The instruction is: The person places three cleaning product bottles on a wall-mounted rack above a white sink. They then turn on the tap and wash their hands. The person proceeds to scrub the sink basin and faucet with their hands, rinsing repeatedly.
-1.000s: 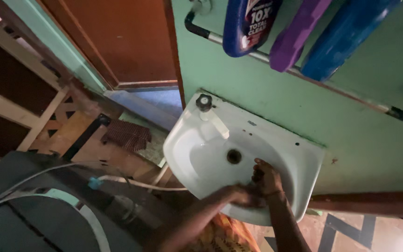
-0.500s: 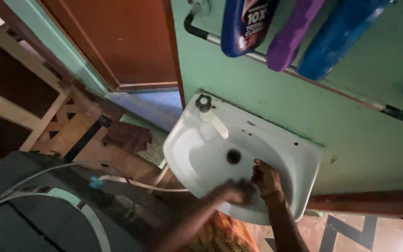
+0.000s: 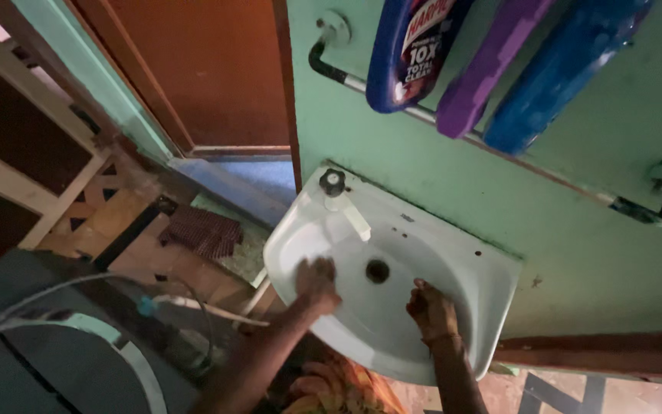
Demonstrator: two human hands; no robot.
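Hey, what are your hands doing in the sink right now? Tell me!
Left hand flat on the white sink bowl, under the tap. Right hand inside, beside the drain. Both empty.

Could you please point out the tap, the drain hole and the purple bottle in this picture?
tap (image 3: 344, 203): head view, on the white spout below the black knob.
drain hole (image 3: 377, 271): head view, on its dark centre in the basin.
purple bottle (image 3: 486, 67): head view, on the middle of its body.
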